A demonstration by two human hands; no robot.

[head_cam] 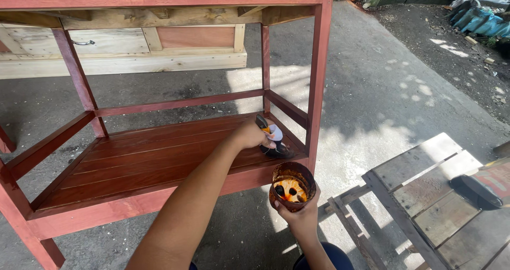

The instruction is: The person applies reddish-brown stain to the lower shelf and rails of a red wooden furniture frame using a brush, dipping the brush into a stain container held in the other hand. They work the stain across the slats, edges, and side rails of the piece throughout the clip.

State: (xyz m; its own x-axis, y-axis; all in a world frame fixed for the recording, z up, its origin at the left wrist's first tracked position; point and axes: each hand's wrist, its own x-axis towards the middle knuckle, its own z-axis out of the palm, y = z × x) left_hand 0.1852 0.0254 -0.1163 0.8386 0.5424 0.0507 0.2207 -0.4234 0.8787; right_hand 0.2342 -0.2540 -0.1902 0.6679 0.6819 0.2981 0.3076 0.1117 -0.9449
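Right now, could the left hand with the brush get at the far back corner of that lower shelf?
Probably yes. The left hand holds the brush on the lower shelf near its front right post, and the shelf looks open from the front, with nothing lying between.

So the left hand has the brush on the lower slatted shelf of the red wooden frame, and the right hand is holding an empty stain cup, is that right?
Not quite: the cup in the right hand is not empty. The head view shows orange-brown liquid inside it. The rest holds: the left hand has the brush on the lower slatted shelf of the red wooden frame.
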